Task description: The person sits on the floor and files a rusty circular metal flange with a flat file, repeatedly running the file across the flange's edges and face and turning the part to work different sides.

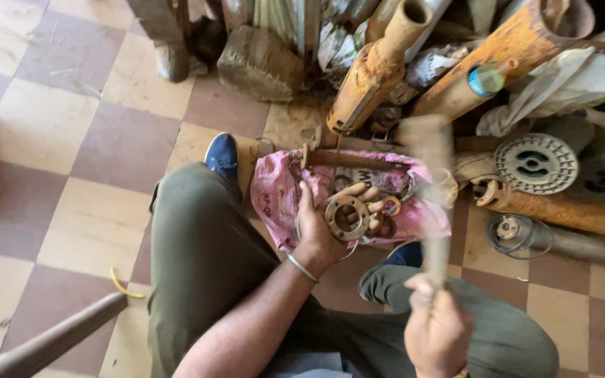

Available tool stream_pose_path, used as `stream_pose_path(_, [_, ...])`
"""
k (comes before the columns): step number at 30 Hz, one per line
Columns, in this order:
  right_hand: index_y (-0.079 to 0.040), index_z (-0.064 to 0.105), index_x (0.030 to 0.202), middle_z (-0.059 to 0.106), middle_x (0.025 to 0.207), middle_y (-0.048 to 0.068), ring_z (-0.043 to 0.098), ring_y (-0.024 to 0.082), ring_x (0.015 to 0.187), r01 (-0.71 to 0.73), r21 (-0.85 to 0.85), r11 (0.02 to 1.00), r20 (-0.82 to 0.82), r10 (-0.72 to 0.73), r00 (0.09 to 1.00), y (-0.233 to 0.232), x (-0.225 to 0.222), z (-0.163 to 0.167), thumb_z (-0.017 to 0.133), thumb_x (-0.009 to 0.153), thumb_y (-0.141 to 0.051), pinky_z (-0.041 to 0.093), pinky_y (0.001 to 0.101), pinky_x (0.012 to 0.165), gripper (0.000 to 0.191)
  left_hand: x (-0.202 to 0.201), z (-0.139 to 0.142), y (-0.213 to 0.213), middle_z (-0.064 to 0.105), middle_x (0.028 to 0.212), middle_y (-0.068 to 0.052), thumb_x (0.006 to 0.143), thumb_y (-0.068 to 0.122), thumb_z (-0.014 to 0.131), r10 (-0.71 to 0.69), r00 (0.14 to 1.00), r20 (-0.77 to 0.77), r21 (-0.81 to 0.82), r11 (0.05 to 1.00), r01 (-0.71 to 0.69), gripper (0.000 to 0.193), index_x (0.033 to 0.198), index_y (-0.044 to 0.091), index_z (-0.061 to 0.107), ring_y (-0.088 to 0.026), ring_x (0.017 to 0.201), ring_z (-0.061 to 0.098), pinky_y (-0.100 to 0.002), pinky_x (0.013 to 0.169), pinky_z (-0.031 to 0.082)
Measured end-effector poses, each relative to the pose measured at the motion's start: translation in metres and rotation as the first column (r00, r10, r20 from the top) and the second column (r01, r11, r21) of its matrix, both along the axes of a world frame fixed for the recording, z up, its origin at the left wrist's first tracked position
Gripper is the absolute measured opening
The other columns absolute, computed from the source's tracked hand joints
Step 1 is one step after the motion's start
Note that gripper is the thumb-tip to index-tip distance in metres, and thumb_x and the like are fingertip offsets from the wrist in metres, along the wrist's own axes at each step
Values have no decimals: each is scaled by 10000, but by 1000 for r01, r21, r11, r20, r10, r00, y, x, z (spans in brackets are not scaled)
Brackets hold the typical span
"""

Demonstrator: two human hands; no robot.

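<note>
- Head view, looking down on a seated person in olive trousers over a checkered tile floor.
- Left hand: fingers curled around a rusty metal ring flange, gripping it at the rim; the central hole faces the camera. A metal bangle sits on the wrist.
- The flange is held just above a pink sack that lies on the floor between the knees, at centre frame.
- Right hand: near right, closed around the lower end of a long tool handle (heavily motion-blurred; its head cannot be made out). The handle rises toward the far side, just right of the flange.
- A rusty rod lies across the far edge of the sack.
- Blue shoe just left of the sack.
- Far side: rusty orange pipes leaning among scrap; grey round slotted disc at far right.
- Near left: a dull pipe and a yellow wire scrap on the tiles.
</note>
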State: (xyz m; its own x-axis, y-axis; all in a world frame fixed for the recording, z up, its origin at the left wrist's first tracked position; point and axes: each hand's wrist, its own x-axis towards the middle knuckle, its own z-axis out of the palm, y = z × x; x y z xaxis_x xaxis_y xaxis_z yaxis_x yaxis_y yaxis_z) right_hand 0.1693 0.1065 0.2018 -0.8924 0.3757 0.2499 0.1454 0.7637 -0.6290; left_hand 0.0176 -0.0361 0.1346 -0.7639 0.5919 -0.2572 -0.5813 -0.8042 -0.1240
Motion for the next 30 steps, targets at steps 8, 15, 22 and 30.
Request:
stream_pose_path(8, [-95,645,916,634,636,132,658,351,573,-25,178,984,-32,32,999,1,-11,-11,536,1061,-238,493,431,513,231,-2,-3,0,681,1267,-238,897,918,172,-18,998,61,-73,997,23,1131,1353,-36,576,-398,1054,693,-523,844,585])
stream_pose_path(15, [-90,702,887,663,615,187,689,364,542,-119,168,979,113,101,988,10,-20,3,583,987,-210,471,446,474,196,-4,-14,5,684,1231,-248,874,929,181,-30,993,114,-80,996,39,1136,1330,-31,581,-403,1033,693,-516,881,588])
stream_pose_path(22, [-68,683,892,690,624,132,689,335,609,-360,322,876,492,170,854,21,-38,2,635,1009,-262,477,431,517,231,-5,-39,14,673,1247,-244,860,912,172,-33,991,127,-112,993,48,1127,1333,-30,571,-394,1081,683,-535,938,568])
stream_pose_path(30, [24,656,1011,533,645,15,469,72,570,-176,-263,949,-95,156,983,61,-63,81,519,1156,-223,357,264,538,317,-2,-92,26,725,1027,-191,924,790,300,-5,989,149,-383,922,62,899,1234,7,614,-338,895,705,-477,811,595])
